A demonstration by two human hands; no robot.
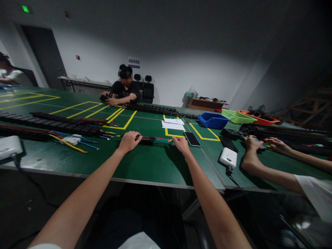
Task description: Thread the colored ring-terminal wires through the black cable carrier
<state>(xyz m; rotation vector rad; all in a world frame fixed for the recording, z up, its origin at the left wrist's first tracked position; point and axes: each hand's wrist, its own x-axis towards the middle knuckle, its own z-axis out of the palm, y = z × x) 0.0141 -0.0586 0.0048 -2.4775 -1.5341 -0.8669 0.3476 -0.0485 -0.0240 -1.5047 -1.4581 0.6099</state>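
Observation:
A short cable bundle [147, 140] with a dark middle and coloured wires lies crosswise on the green table in front of me. My left hand [130, 141] is closed around its left part, where a yellow wire end sticks out past the wrist. At the other end, my right hand [181, 144] pinches the blue, red and green wire ends [164, 139]; the fingertips partly hide them. Just beyond my right hand lies a dark-screened phone [192, 139]. Left of my left hand are black cable chains [70, 124] and loose lugged wires [74, 147].
White papers [173, 123] and a blue bin [213, 120] stand farther back, beside green [238, 117] and orange bins. White devices [228, 157] with cords sit near the table's front edge. A co-worker's hands [252, 142] work at right; another person [124, 88] sits opposite.

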